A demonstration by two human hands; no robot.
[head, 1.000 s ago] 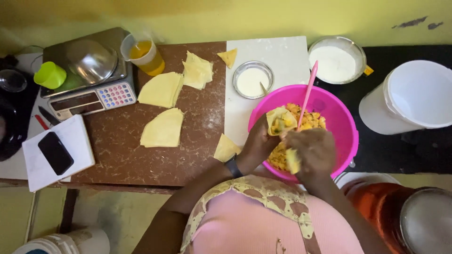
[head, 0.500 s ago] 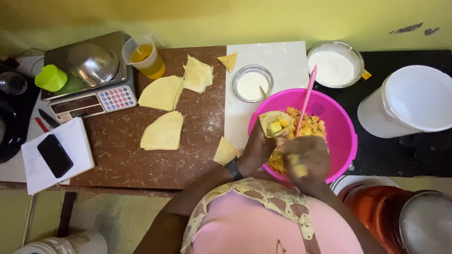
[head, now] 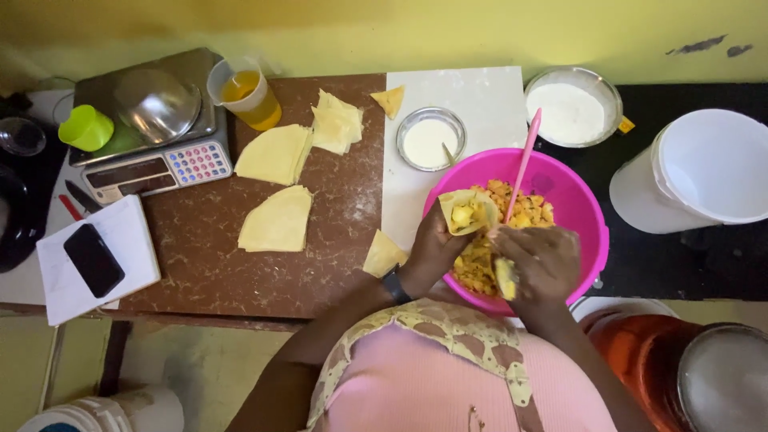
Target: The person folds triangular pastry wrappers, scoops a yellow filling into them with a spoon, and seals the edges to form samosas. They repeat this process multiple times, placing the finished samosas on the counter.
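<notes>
Over a pink bowl point(head: 576, 200) of yellow-orange filling point(head: 528, 210), my left hand point(head: 432, 244) holds a folded pastry cone point(head: 466, 212) with some filling inside. Just to its right, my right hand point(head: 540, 260) is closed on a lump of filling point(head: 506, 278) above the bowl's near side. A pink spoon point(head: 524, 160) leans in the bowl. Cut pastry sheets point(head: 276, 218) lie on the brown table to the left, and a folded triangle point(head: 383, 254) rests by my left wrist.
A small bowl of white paste point(head: 430, 138) and a larger bowl of flour point(head: 570, 108) stand behind. A white bucket point(head: 704, 172) is at right, a scale point(head: 152, 128), cup of oil point(head: 246, 96), green cup point(head: 86, 128), phone on notebook point(head: 94, 260) at left.
My right hand has moved from the cone down to the near side of the bowl and closed on a lump of filling. The left hand stays holding the cone.
</notes>
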